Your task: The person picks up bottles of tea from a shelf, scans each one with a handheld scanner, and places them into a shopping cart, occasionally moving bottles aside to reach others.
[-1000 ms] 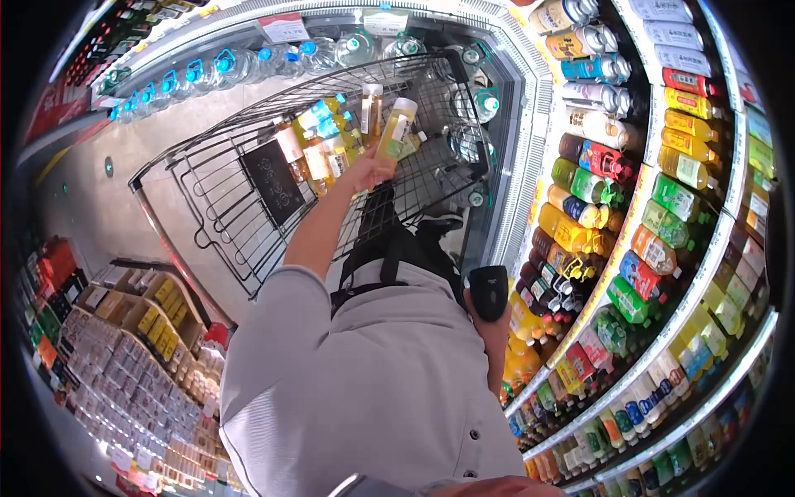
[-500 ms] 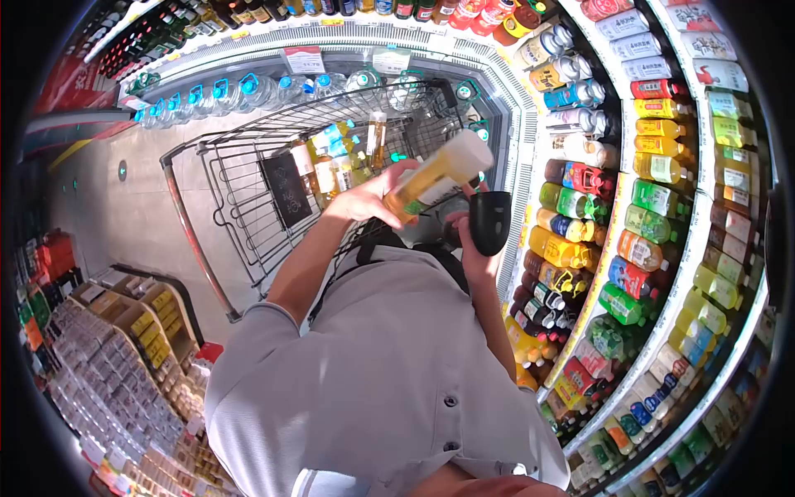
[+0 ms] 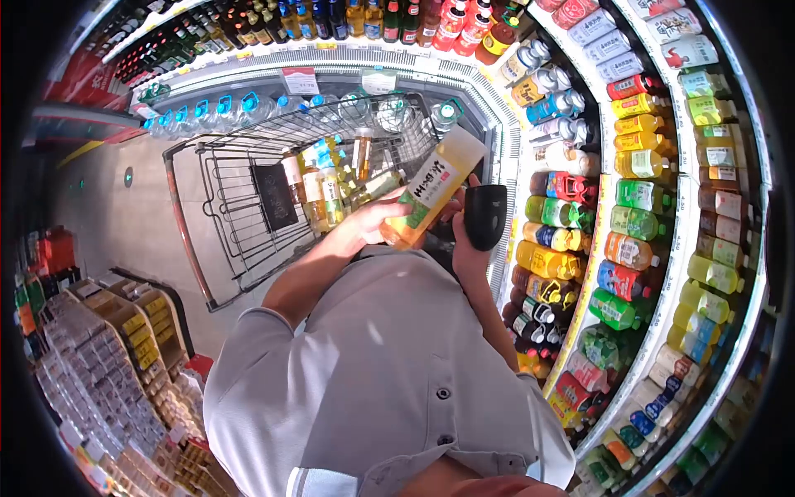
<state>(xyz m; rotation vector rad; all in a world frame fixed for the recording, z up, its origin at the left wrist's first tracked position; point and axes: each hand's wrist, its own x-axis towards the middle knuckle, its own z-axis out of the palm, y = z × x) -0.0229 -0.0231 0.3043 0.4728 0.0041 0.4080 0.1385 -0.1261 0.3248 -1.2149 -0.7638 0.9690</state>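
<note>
A clear bottle of yellow drink [image 3: 429, 192] is tilted up to the right, its white label with black characters facing the camera. My left hand [image 3: 373, 221] is closed around its lower part. My right hand [image 3: 467, 251] holds a black rounded object [image 3: 486, 217] beside the bottle; some of its fingers are hidden behind the object. Beyond my hands, a wire shopping cart [image 3: 236, 203] holds several bottles, among them yellow drink bottles [image 3: 323, 195] and an amber bottle with a white label [image 3: 362, 156].
Shelves of bottled drinks [image 3: 633, 224] curve along the right, with more bottles [image 3: 331, 18] across the top. Large water bottles with blue caps [image 3: 225, 109] line the far shelf base. Stacked packages [image 3: 103, 364] stand at lower left, beside grey floor [image 3: 157, 224].
The bottle in my left hand has turned, bringing its label into clear view. The black object has shifted slightly left. The cart appears slightly shifted as the view moves.
</note>
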